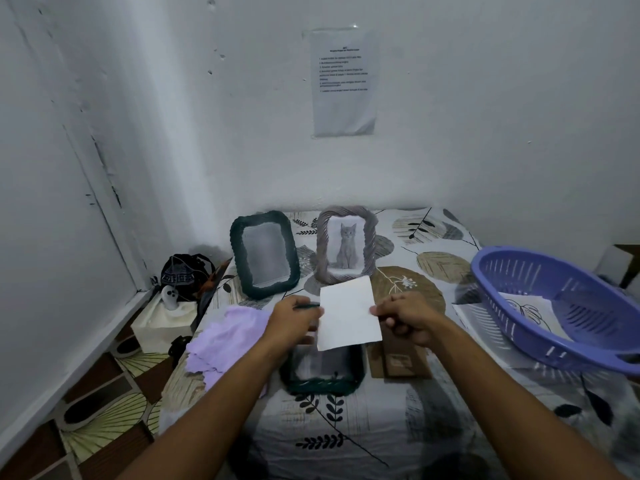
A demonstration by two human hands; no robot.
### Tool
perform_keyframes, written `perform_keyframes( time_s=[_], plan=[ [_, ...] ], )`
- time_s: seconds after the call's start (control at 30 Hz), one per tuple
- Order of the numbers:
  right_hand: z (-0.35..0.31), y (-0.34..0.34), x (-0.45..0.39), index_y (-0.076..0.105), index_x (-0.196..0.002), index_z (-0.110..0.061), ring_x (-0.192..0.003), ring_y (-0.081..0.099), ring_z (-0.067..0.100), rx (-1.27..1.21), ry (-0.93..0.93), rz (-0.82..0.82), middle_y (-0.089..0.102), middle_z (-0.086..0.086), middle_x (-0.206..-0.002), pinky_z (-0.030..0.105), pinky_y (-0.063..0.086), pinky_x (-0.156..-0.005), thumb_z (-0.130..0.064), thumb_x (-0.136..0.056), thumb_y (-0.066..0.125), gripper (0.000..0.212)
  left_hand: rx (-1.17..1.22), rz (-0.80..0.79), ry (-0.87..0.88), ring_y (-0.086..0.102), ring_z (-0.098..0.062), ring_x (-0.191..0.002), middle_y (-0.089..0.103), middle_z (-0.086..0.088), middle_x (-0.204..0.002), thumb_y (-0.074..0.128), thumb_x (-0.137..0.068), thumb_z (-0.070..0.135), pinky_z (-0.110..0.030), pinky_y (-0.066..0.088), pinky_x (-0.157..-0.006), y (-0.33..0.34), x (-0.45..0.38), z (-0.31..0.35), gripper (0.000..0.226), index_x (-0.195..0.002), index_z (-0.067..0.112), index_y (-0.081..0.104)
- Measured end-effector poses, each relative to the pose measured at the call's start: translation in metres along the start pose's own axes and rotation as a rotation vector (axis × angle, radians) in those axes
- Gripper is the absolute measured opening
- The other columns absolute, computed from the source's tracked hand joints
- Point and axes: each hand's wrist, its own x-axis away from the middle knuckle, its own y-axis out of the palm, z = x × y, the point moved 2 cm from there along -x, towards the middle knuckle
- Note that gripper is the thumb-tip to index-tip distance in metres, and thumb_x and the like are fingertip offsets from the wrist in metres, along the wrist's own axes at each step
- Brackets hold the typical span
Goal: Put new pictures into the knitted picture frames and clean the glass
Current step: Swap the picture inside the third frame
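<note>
White sheet (pixel 348 315) between left hand (pixel 296 318) and right hand (pixel 403 318)

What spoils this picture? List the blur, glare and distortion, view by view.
Head view: dim, flat, bluish light with no hard shadows; wide-angle bending bows the wall edges and stretches the forearms; the purple basket and the dark green frame lying flat are smeared; the glass of the standing dark green frame reads hazy grey; the text on the wall notice is too soft to read.
</note>
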Motion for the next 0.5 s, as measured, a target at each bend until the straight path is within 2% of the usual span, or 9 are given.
perform_keyframes(
  time_s=[0.03,0.1,0.17,0.3,0.37,0.47,0.5],
  plan=[
    [-0.003,-0.008,0.004,0.061,-0.075,0.000,-0.037,0.041,0.008,-0.019,-0.014,-0.004,0.057,0.008,-0.054,0.016,0.027,-0.032,0.003,-0.081,0.068,0.010,0.106,-0.054,-0.064,0.067,-0.021,-0.074,0.070,-0.014,-0.099,0.065,-0.088,0.009,-0.036,0.057,-0.062,0.007,0.000,0.005,0.032,-0.117,0.007,0.053],
    [-0.009,-0.022,0.013,0.059,-0.078,0.001,-0.037,0.043,0.008,-0.030,-0.039,0.000,0.057,0.007,-0.054,0.016,0.027,-0.033,0.003,-0.082,0.068,0.009,0.207,-0.104,-0.113,0.069,-0.020,-0.069,0.071,-0.013,-0.092,0.061,-0.088,0.001,-0.032,0.056,-0.054,0.019,0.003,0.014,0.027,-0.114,0.004,0.054],
    [-0.013,-0.037,0.021,0.060,-0.084,0.003,-0.040,0.044,0.008,-0.022,-0.058,0.020,0.057,0.008,-0.058,0.016,0.028,-0.035,0.001,-0.081,0.068,0.009,0.216,-0.120,-0.099,0.070,-0.022,-0.071,0.072,-0.012,-0.090,0.059,-0.086,-0.007,-0.032,0.056,-0.055,0.031,0.004,0.021,0.022,-0.106,0.003,0.059],
    [-0.017,-0.061,0.034,0.066,-0.092,0.007,-0.045,0.050,0.011,0.039,-0.085,0.099,0.068,0.012,-0.071,0.017,0.034,-0.039,-0.004,-0.081,0.071,0.016,0.195,-0.114,-0.058,0.071,-0.026,-0.077,0.073,-0.014,-0.094,0.058,-0.082,-0.012,-0.033,0.056,-0.057,0.057,0.001,0.030,0.026,-0.103,0.002,0.064],
    [-0.020,-0.077,0.039,0.069,-0.088,0.000,-0.049,0.056,0.012,0.137,-0.160,0.201,0.070,0.014,-0.077,0.018,0.038,-0.041,-0.007,-0.083,0.070,0.009,0.193,-0.097,-0.042,0.071,-0.027,-0.076,0.072,-0.014,-0.093,0.058,-0.082,-0.014,-0.034,0.057,-0.057,0.069,0.001,0.034,0.024,-0.098,0.003,0.064],
    [-0.025,-0.109,0.048,0.070,-0.085,-0.011,-0.065,0.065,0.017,0.416,-0.367,0.500,0.070,0.007,-0.082,0.027,0.054,-0.057,-0.008,-0.084,0.067,0.004,0.182,-0.099,-0.022,0.070,-0.028,-0.079,0.070,-0.016,-0.095,0.058,-0.082,-0.015,-0.034,0.059,-0.057,0.090,0.001,0.039,0.021,-0.094,0.002,0.062],
    [-0.028,-0.120,0.052,0.070,-0.087,-0.013,-0.068,0.065,0.016,0.550,-0.408,0.582,0.070,0.005,-0.083,0.029,0.053,-0.058,-0.010,-0.084,0.067,0.005,0.168,-0.102,-0.017,0.069,-0.028,-0.079,0.070,-0.016,-0.095,0.058,-0.082,-0.015,-0.032,0.058,-0.056,0.098,0.001,0.041,0.021,-0.095,0.001,0.062]
  ],
)
